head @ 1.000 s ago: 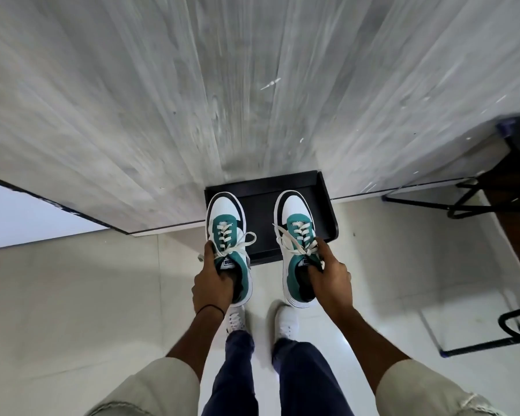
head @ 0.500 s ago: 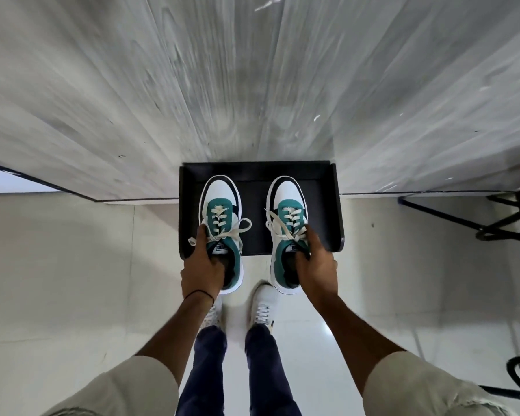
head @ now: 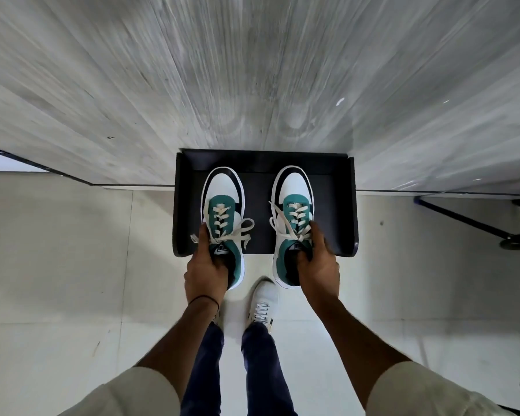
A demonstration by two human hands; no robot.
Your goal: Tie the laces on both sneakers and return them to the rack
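The left sneaker (head: 222,202) is held by the left hand (head: 206,271), whose fingers curl into the shoe's opening at the heel end with the thumb along its outer side. The right sneaker (head: 293,190) is gripped the same way by the right hand (head: 317,265), fingers tucked inside the collar. Both shoes are white and teal with dark toe trim. Their cream laces (head: 240,231) are knotted in bows just ahead of the fingers, with loops hanging to the sides.

The toes point away from the hands over the black rack (head: 339,205), while the heels stick out past its near edge, under the palms. Whether the soles touch the rack cannot be told.

Beyond the rack rises a grey wood-grain wall (head: 252,70). Below and between the hands a worn white shoe (head: 264,298) stands on the pale tiled floor (head: 57,250). A thin black band (head: 203,299) circles the left wrist. Well off to the outer side of the right hand lies a black metal frame (head: 469,219).
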